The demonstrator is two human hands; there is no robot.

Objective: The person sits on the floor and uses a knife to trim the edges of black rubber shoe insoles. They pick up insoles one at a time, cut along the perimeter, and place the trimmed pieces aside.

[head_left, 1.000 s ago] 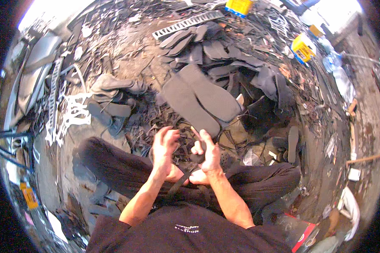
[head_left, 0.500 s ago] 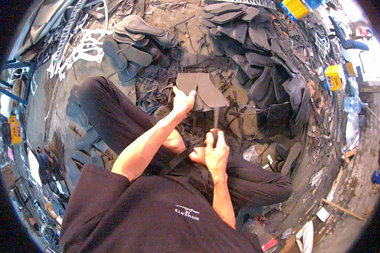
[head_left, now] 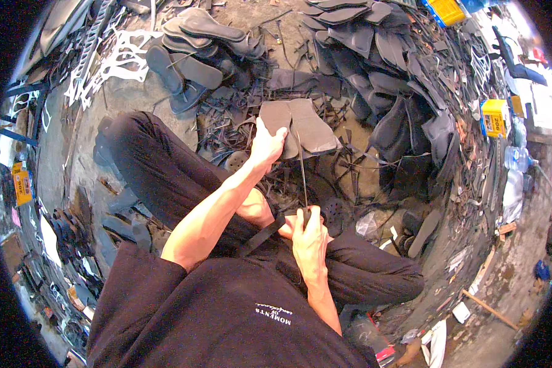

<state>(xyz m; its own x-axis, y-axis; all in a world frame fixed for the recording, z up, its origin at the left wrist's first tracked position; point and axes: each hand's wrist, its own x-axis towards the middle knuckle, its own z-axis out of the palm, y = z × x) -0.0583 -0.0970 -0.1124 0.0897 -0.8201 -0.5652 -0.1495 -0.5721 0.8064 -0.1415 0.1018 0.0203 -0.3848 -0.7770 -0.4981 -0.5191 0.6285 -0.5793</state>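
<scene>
My left hand [head_left: 268, 146] grips the left edge of a grey-brown foam sole sheet [head_left: 313, 127], thumb on top and fingers beneath it. A slit runs down the sheet from its far edge, between two sole-shaped halves. Closed round the handle of a long, thin-bladed knife [head_left: 303, 175], my right hand [head_left: 311, 238] is low in front of my crossed legs. The blade points away from me, and its tip lies at the sheet near the slit. Whether it is cutting in at this moment I cannot tell. Dark strip offcuts [head_left: 227, 132] lie beside and under the sheet.
Stacked dark soles [head_left: 343, 37] rise at the far right, with a smaller sole pile [head_left: 196, 37] at the far left. Nearby are flip-flops [head_left: 184, 76], white cut-out scraps [head_left: 119, 67], a yellow box [head_left: 495, 118] and a clear bottle [head_left: 517, 158]. A wooden stick [head_left: 490, 308] lies at right.
My right hand has drawn back toward me and slightly left. The knife blade has shifted from the sheet's near right edge to beside the slit. My left hand keeps its hold.
</scene>
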